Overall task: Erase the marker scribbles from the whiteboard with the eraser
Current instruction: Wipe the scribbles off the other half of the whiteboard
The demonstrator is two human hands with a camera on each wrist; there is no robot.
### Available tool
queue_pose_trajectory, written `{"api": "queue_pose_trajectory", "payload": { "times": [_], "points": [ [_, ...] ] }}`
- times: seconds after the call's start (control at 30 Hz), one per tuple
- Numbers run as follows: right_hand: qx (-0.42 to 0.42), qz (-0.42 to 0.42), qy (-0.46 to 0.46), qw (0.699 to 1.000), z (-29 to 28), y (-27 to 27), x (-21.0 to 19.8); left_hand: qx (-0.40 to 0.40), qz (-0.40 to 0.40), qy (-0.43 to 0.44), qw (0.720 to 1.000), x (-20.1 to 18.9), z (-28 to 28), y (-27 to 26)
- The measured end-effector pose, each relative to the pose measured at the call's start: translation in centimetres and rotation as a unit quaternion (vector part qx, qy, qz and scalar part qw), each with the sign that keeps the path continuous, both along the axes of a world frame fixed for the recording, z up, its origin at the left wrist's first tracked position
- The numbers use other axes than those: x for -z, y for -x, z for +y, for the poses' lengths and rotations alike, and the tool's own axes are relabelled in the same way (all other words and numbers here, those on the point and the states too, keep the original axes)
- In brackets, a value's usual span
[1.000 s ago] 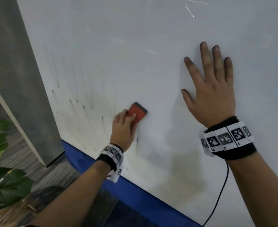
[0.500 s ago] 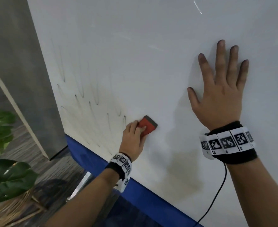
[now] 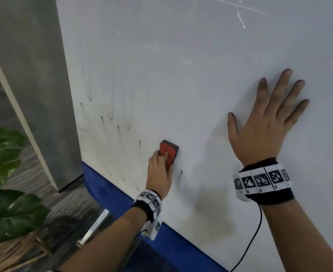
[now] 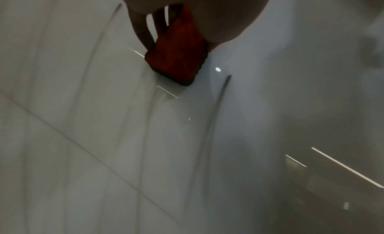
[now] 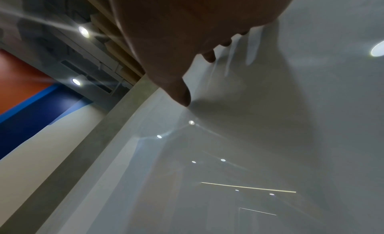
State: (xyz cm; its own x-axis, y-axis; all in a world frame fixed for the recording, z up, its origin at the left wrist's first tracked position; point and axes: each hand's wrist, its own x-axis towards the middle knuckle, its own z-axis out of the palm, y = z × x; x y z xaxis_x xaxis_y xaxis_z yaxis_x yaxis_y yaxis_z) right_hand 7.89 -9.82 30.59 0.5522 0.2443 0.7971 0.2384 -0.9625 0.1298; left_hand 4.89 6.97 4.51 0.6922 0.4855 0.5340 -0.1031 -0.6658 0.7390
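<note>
A person's left hand (image 3: 159,173) grips a red eraser (image 3: 168,154) and holds it flat against a whiteboard (image 3: 181,75), low and a little left of centre in the head view. The fingers (image 3: 164,157) curl over the eraser's lower end, leaving its upper, dark-edged end bare. In the left wrist view the eraser (image 4: 178,56) sits at top centre, its dark pad against the board (image 4: 83,139), held between a finger on its left and the hand (image 4: 207,10) on its right.

Faint marker scribbles (image 3: 110,118) remain as thin dark loops and strokes across the left part of the board, above and to the left of the eraser. One short stroke (image 3: 180,174) lies just right of the left hand; the left wrist view shows a dark curved line (image 4: 225,84) just right of the eraser.

The right hand (image 3: 263,130) rests flat on the board at centre right of the head view, holding nothing, its fingers straight and spread, well apart from the eraser. The right wrist view shows the thumb tip (image 5: 182,96) touching the board (image 5: 270,139).

Both wrists wear black bands with white marker tags (image 3: 261,180); a black cable (image 3: 253,232) hangs from the right one. A blue strip (image 3: 110,191) runs under the board's lower edge. A grey pillar (image 3: 30,75) stands at left, with green leaves (image 3: 6,213) at lower left.
</note>
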Motion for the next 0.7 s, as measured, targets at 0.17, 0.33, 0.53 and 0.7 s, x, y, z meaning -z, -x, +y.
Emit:
{"api": "queue_pose_trajectory", "payload": {
  "times": [0.17, 0.33, 0.53, 0.7],
  "points": [
    [0.005, -0.006, -0.011, 1.000, 0.4, -0.2, 0.3, -0.065, -0.009, 0.040, 0.997, -2.4, 8.0, -2.5],
    [0.001, -0.010, -0.037, 0.999, 1.5, 0.0, 0.3, -0.027, -0.090, -0.048, 0.994, -5.2, 6.6, -2.7],
    [-0.091, -0.003, 0.097, 0.991, 4.6, -0.6, 0.8, -0.084, -0.173, -0.048, 0.980, -12.5, 9.8, -5.1],
    [-0.077, -0.011, 0.084, 0.993, 6.3, -0.9, 0.0, -0.142, -0.187, -0.020, 0.972, -18.3, 12.4, -7.0]
  ]
}}
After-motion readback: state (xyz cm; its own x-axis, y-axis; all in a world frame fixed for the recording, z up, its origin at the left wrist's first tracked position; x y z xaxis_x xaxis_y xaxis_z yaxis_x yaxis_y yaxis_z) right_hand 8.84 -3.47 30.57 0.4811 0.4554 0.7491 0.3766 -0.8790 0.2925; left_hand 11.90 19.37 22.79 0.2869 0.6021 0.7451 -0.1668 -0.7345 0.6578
